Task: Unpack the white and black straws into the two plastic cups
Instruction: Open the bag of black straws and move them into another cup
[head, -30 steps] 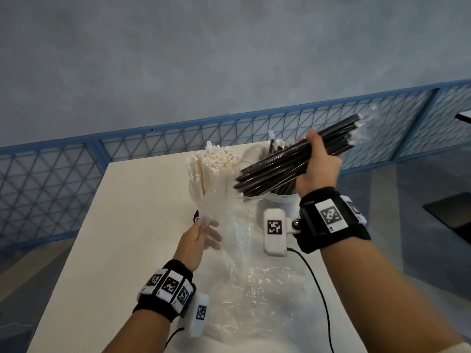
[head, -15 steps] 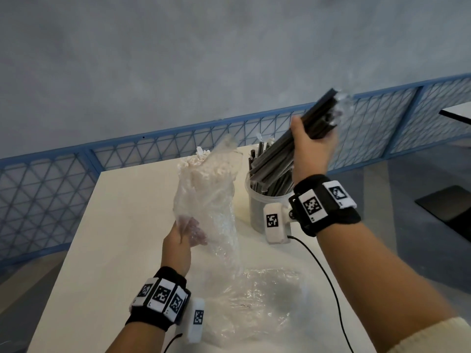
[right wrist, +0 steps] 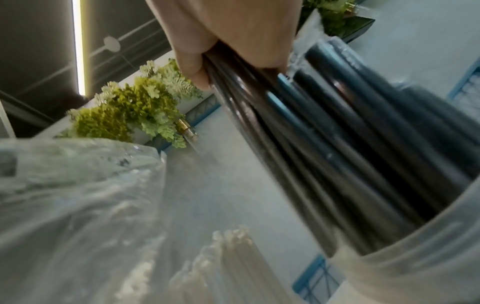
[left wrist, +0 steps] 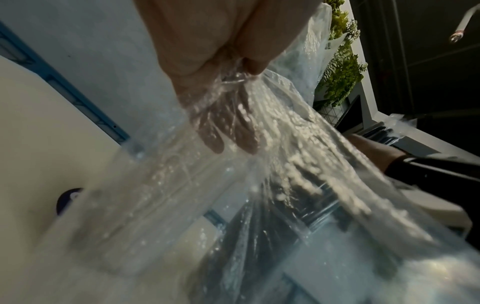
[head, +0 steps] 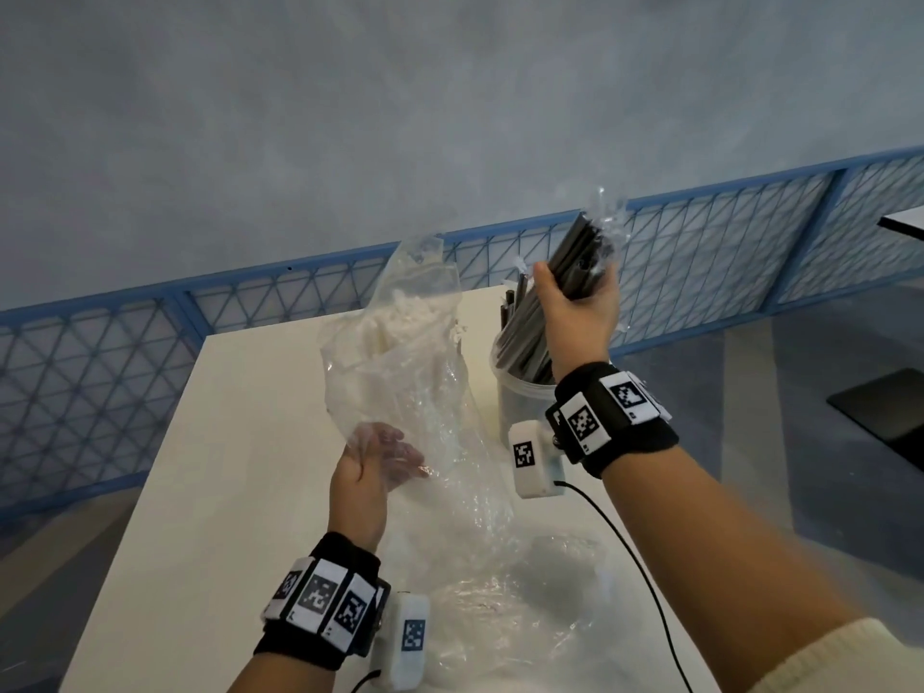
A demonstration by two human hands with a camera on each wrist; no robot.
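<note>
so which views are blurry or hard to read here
Head view: mostly sharp, wide-angle bend in the blue fence. Left wrist: clear plastic bag smeared and glary, veiling the left hand. Right wrist: black straws motion-blurred, white straws soft.

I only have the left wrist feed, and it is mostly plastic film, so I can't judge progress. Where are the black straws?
Observer: The right hand grips a bundle of black straws, steeply tilted, its lower ends reaching into the plastic cup.
Operator: Are white straws inside my bag?
Observer: The right wrist view shows white straws standing outside the clear bag that the left hand pinches.
Operator: Are they in their cup?
Observer: I cannot tell; the bag hides it.
</note>
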